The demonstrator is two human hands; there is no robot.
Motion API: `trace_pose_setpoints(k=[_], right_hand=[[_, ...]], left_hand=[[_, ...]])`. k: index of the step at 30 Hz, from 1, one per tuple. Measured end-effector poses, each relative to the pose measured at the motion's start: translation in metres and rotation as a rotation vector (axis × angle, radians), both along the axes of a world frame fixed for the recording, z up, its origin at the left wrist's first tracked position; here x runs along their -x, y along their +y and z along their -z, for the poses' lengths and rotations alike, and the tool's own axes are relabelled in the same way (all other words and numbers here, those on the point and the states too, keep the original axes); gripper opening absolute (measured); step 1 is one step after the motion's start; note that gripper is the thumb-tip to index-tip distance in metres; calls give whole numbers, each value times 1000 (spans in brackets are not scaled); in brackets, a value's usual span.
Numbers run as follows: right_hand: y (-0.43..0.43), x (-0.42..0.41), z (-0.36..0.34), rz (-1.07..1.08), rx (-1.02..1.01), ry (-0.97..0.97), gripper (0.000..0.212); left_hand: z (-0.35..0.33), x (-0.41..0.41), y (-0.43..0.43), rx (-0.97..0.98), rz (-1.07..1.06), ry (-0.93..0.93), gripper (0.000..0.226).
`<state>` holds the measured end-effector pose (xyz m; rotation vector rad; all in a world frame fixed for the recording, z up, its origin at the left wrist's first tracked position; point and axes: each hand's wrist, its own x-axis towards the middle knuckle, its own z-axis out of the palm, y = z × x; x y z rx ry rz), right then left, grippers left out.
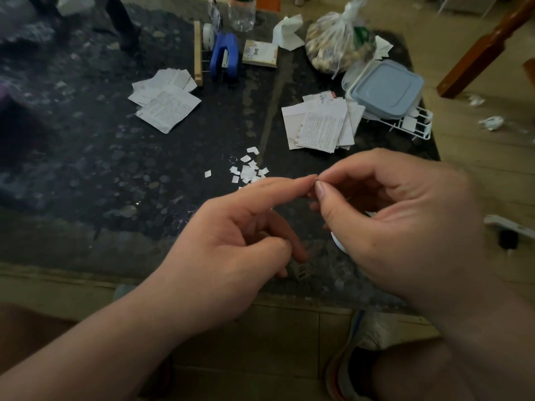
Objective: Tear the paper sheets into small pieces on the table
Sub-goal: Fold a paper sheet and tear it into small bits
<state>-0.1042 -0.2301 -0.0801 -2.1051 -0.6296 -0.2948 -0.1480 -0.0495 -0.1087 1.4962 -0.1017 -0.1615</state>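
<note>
Left hand: our left hand (pixel 231 241) hangs over the near edge of the table (pixel 86 157). Its forefinger reaches out straight to meet the right hand's fingertips, and the other fingers curl under.
Left grip: the thumb and curled fingers look closed on a paper scrap (pixel 301 270) with writing on it, which sits low beneath the palm.
Right hand: our right hand (pixel 405 227) is raised just beside the left, all fingers curled.
Right grip: thumb and forefinger tips are pressed together. We cannot tell whether a bit of paper lies between them.
Torn pieces: a small heap of white torn pieces (pixel 249 170) lies on the table just beyond our fingertips, with one piece a little apart to its left.
Left stack: a fanned stack of handwritten sheets (pixel 165 104) lies further back on the left.
Right stack: a second stack of written sheets (pixel 321 125) lies back on the right, near a white wire rack (pixel 412 127).
Container: a pale blue lidded box (pixel 385 88) sits on the rack's far end.
Far edge: we see a blue plastic tool (pixel 224 57), a wooden strip (pixel 197 53) to its left, a small printed box (pixel 260 53), a crumpled tissue (pixel 286 30), a knotted plastic bag (pixel 338 44) and a clear bottle (pixel 240 13).
Floor: a shoe (pixel 347 360) shows below the table edge.
</note>
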Motion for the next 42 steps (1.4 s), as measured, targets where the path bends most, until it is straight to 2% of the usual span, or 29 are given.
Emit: trace_pose_setpoints(k=[6,10,13,17,20,25,30,33,37,39,42], right_hand=[[0,0,-1,11,26,9,7],[1,-1,-1,12,34,-11,7],[0,-1,-1,3,52,-71,6],[-1,-3,-1,14,104,-209,7],[0,-4,-1,9,126,-267,9],[2,-4,1,3,155,-311,10],[3,-5,-1,-35,166,-323,8],[5,-5,-2,-51,148,-288,5],[12,-7,-2,-84,47,-36,5],[17,-13,4,-79,17,84,7],[28,-28,20,-80,131,202,7]], left_hand=[[0,1,1,-59,14,-43,66],[0,0,0,6,14,-21,65],[1,0,-2,206,23,61,62],[1,1,-1,537,142,210,67],[0,1,0,662,213,271,76],[-2,1,5,801,242,357,72],[-4,1,7,813,193,412,65],[-9,0,7,773,88,468,53],[-12,-10,13,541,-222,506,22],[-9,-16,21,444,-381,519,13],[-7,-21,34,373,-522,540,10]])
